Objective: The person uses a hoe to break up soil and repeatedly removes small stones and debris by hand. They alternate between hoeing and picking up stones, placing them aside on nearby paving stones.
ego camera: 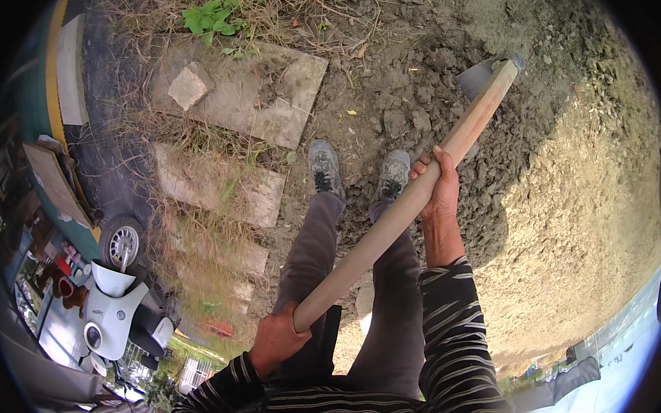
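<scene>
A hoe with a thick wooden handle [375, 252] runs diagonally from my waist up to the right. My left hand [278, 335] is closed around the handle's near end. Farther up the shaft, my right hand [438, 181] grips it with the thumb on top. The hoe's metal blade [475, 79] is at the far end, over dark, broken soil [415, 112]; the handle hides part of it, and whether its edge touches the ground I cannot tell. Both of my shoes [324, 165] stand on the soil between the handle and some stone slabs.
Flat stone slabs [291, 96] lie to the left amid dry grass [214, 229], one bearing a loose stone chunk [189, 86]. A green leafy plant [211, 17] grows at the top. A white scooter [109, 316] is parked at lower left. Sunlit soil [573, 238] spreads to the right.
</scene>
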Available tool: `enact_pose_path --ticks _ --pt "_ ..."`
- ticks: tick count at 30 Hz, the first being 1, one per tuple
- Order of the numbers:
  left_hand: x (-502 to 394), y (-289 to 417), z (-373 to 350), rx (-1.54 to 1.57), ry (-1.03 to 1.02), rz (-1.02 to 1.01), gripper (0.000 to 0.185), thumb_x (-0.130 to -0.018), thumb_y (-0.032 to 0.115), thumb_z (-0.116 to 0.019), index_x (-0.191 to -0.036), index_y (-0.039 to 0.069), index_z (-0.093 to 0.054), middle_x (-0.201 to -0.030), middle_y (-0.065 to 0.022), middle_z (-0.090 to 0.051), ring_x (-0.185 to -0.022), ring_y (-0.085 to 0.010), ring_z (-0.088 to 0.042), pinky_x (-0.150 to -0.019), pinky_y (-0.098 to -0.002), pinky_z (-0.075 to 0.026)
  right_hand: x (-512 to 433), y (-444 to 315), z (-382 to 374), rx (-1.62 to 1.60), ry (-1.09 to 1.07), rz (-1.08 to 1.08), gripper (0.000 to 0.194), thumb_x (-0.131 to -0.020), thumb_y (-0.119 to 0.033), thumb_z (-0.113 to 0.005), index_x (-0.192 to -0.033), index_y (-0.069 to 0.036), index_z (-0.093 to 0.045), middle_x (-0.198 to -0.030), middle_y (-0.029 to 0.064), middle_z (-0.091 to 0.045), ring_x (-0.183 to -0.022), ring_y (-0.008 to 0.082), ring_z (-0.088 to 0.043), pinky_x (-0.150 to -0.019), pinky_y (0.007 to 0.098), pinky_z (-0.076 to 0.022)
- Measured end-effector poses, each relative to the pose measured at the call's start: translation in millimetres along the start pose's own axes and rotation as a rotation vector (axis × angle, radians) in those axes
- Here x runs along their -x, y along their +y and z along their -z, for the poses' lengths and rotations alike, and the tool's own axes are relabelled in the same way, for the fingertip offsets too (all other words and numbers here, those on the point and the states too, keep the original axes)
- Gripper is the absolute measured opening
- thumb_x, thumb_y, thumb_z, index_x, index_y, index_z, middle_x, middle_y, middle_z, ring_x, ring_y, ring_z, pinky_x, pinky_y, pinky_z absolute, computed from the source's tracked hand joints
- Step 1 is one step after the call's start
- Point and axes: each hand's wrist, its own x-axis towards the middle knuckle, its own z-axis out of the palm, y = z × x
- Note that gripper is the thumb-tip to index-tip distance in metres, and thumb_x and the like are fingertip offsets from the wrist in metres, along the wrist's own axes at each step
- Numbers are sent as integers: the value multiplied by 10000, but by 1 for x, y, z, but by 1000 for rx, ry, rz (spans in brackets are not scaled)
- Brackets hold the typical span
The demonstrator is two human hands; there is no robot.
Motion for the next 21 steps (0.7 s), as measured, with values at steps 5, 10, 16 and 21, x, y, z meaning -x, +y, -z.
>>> enact_pose_path --ticks 5,10,16,21 --pt "20 33 -3 116 -95 -41 400 -685 255 -701 -971 63 -497 -655 -203 -600 -644 -401 -605 -583 -482 -489 0 -28 27 -32 -118 -73 208 -868 -231 -572 -948 -89 -443 -746 43 -467 -605 126 -455 -527 264 -429" --pt "19 38 5 75 -142 -17 392 -703 253 -695 -974 54 -493 -669 -210 -600 -651 -402 -603 -600 -484 -486 11 -29 18 1 18 -52 225 -859 -233 -577 -956 -69 -456 -748 48 -468 -590 144 -465 -520 291 -440" --pt "10 39 11 120 -153 4 411 -680 230 -721 -983 38 -520 -734 -201 -619 -684 -390 -614 -595 -445 -500 28 -55 -10 42 10 25 234 -861 -247 -566 -942 -53 -462 -752 62 -462 -587 157 -458 -525 294 -433" --pt "-36 75 16 149 37 -352 345 -683 158 -721 -948 45 -531 -744 -158 -624 -677 -334 -626 -589 -401 -492 73 -154 -20 -3 -242 436 295 -867 -245 -541 -1003 -18 -414 -784 67 -434 -620 124 -429 -558 264 -407"
